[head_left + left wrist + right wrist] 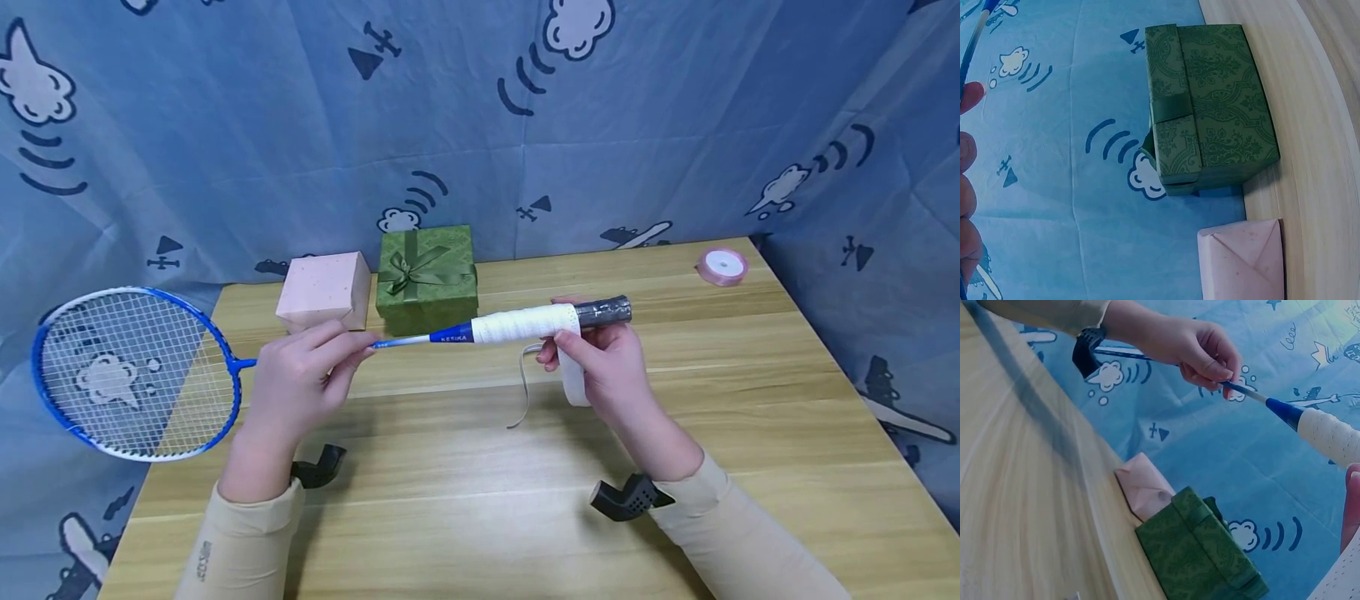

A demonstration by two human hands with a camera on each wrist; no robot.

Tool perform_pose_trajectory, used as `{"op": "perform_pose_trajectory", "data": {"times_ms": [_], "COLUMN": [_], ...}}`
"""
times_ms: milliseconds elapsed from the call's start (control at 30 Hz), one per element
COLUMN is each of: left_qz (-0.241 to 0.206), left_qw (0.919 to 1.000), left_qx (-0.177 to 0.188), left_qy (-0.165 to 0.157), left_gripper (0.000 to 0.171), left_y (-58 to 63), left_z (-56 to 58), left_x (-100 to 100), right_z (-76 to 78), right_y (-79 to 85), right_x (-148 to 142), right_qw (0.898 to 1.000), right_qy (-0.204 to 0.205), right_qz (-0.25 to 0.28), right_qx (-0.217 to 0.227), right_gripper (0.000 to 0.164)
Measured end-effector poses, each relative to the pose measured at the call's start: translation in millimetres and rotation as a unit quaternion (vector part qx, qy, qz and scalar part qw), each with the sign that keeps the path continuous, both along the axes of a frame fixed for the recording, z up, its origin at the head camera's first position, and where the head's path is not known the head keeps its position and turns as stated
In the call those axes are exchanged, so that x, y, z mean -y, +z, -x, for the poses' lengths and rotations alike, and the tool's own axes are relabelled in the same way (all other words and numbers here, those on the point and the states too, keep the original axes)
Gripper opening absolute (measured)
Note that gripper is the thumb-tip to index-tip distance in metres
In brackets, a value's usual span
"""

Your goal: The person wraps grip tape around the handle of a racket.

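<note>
A blue and white badminton racket [450,334] is held up above the table, its strung head at the left and its handle at the right. My left hand [311,367] pinches the thin shaft, and its fingers [967,197] show at the edge of the left wrist view. White perforated grip tape [525,323] is wound round much of the handle; the butt end is bare and dark. Near that end my right hand [611,367] pinches the tape against the handle, with its thumb over a loose length that hangs down. A thin pale strip [522,390] dangles beside it.
On the wooden table [465,500], a pink box [322,287] and a green gift box [427,283] with a bow stand at the back left. A pink-edged ribbon roll [722,265] lies at the back right. Patterned blue cloth [465,108] hangs behind.
</note>
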State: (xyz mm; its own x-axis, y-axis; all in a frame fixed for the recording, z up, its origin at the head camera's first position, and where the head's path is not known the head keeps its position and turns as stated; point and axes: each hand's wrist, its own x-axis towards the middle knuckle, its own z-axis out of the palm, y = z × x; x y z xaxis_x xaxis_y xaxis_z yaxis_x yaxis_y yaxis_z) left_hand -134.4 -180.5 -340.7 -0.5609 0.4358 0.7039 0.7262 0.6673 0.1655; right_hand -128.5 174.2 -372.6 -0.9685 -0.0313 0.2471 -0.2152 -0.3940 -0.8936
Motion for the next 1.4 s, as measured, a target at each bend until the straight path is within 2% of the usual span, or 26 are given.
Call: {"op": "perform_pose_trajectory", "data": {"times_ms": [200,400,500,667,767,1033,1133,1267,1400], "left_qz": [0.009,0.01,0.011,0.002,0.003,0.017,0.012,-0.004,-0.006], "left_qw": [0.9999,0.9999,0.9999,0.9999,0.9999,0.9998,0.9999,0.9999,0.9999], "left_qx": [0.011,0.007,0.002,-0.002,-0.007,0.009,0.002,-0.005,0.002], "left_qy": [-0.003,-0.008,-0.007,-0.011,-0.012,0.004,0.0,-0.01,-0.011], "left_gripper": [0.014,0.011,0.009,0.008,0.009,0.014,0.016,0.017,0.016], "left_y": [-0.3,-1.5,-2.2,-2.4,-2.0,-2.2,-2.3,-1.8,-1.7], "left_z": [1.4,2.2,2.2,2.2,2.3,2.0,2.4,3.1,3.7], "left_x": [1.4,1.4,1.7,1.1,0.9,0.9,0.9,1.6,2.1], "right_z": [-0.8,-1.4,-1.5,-1.3,-1.7,-1.9,-1.7,-1.4,-1.6], "right_y": [1.6,2.2,0.9,-0.1,0.5,0.4,0.8,1.2,2.2], "right_x": [0.3,2.3,1.5,-1.5,-2.4,1.0,0.2,-2.1,-1.6], "right_qw": [1.0,0.999,1.0,0.998,0.997,1.0,1.0,1.0,1.0], "right_qy": [-0.017,-0.024,-0.004,0.046,0.056,-0.011,-0.005,0.017,0.01], "right_qz": [-0.007,-0.001,0.01,0.032,0.035,-0.002,-0.011,-0.01,-0.004], "right_qx": [0.013,0.026,0.013,-0.025,-0.028,0.016,0.009,-0.015,-0.012], "right_gripper": [0.025,0.023,0.025,0.039,0.036,0.022,0.022,0.032,0.031]}}
